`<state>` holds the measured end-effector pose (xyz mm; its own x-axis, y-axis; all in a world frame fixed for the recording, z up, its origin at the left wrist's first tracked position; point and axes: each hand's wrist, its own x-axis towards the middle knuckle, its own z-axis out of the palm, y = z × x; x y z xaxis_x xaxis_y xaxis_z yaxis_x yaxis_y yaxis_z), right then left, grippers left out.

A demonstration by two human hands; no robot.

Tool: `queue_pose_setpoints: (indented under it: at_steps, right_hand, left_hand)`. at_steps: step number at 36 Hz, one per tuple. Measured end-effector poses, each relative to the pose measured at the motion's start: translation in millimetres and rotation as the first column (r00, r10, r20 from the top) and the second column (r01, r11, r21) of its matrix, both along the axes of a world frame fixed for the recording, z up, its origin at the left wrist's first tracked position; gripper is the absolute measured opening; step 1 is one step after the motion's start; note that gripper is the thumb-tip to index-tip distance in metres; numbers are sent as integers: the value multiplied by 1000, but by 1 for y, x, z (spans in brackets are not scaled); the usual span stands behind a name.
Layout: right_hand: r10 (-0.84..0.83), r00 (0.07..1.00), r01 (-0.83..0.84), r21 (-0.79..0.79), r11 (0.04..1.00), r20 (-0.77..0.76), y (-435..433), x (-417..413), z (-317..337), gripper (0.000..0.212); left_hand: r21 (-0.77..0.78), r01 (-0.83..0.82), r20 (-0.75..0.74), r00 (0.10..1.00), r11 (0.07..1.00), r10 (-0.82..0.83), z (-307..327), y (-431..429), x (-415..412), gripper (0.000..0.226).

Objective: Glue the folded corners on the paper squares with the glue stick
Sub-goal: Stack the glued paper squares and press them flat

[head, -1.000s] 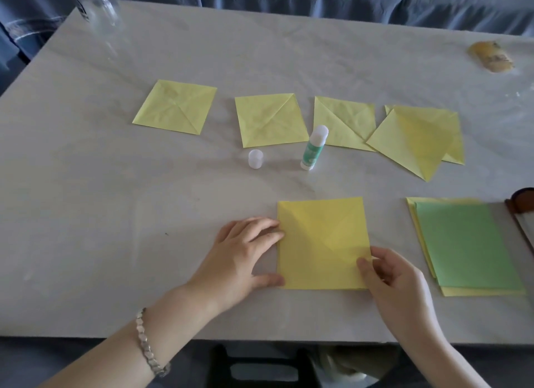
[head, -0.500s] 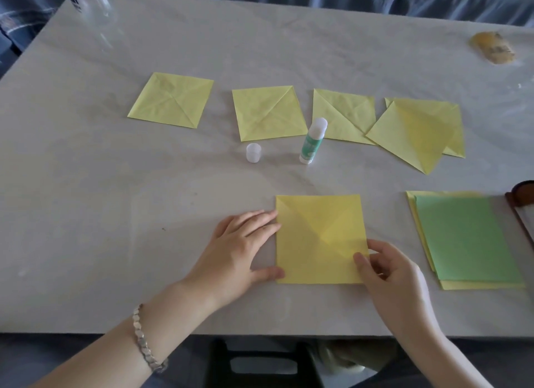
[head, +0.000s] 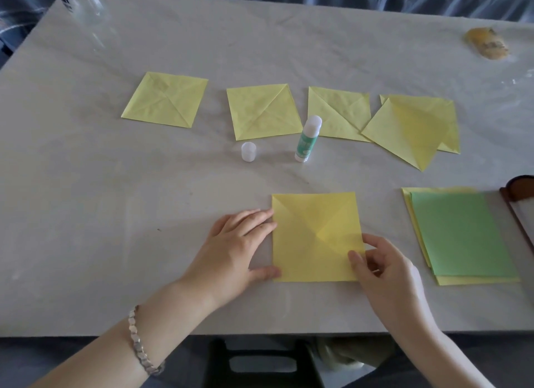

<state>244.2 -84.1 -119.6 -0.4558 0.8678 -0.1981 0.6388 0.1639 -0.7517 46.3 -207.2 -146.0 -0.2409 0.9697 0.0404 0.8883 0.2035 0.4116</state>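
Note:
A yellow paper square with folded corners lies near the table's front edge. My left hand rests flat against its left edge, fingers straight and thumb at the lower left corner. My right hand pinches the flap at the square's right edge between thumb and fingers. The uncapped glue stick stands upright behind the square, its clear cap to its left. Several folded yellow squares lie in a row at the back, among them one at the left, one at the middle and one right of it.
A stack of green and yellow sheets lies at the right, beside a dark-framed object at the table's edge. A clear bottle stands at the back left, a yellowish wrapped item at the back right. The grey table ends just below my hands.
Both hands stay at the front square; my right hand's grip on the right flap has shifted slightly. The view has drifted a little.

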Motion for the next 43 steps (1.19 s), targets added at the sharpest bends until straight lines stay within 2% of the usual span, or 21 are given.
queue_pose_setpoints:
  at_steps: [3,8,12,14,17,21,30,35,38,43]
  right_hand:
    - [-14,1000,14,36,999,8,0,-1,1,37]
    - [34,995,-55,227,972,92,2,0,-3,48]
    - [184,966,-249,474,845,181,2,0,-11,43]
    - [266,938,-344,521,781,221,1,-3,-17,38]
    - [356,894,-448,496,744,272,0,-9,-22,46]
    - [408,843,-534,450,716,350,0,-16,-27,54]
    - [417,814,-566,392,725,404,1,-20,-28,59]
    - [424,831,-549,402,733,361,1,-20,-28,55]
    - [425,852,-523,445,727,306,9,-22,-23,41]
    - [335,907,-420,469,777,257,43,-42,-12,30]
  left_hand:
    - [-20,-1,-49,999,1000,0,3,3,0,71]
    - [-36,-2,-42,999,999,0,4,3,0,72]
    - [-60,7,-41,999,998,-10,7,3,1,71]
    - [-80,13,-34,999,997,-15,9,5,0,70]
    - [-70,4,-4,1000,998,-5,14,7,1,66]
    - [-98,-19,-39,999,995,16,13,6,5,65]
    - [-37,-207,-123,972,978,201,8,18,32,53]
    - [-19,-247,-165,956,969,240,-4,27,55,48]
    - [43,-242,-151,958,969,246,-12,32,58,44]
    - [94,-191,-164,965,977,205,-22,33,57,40]
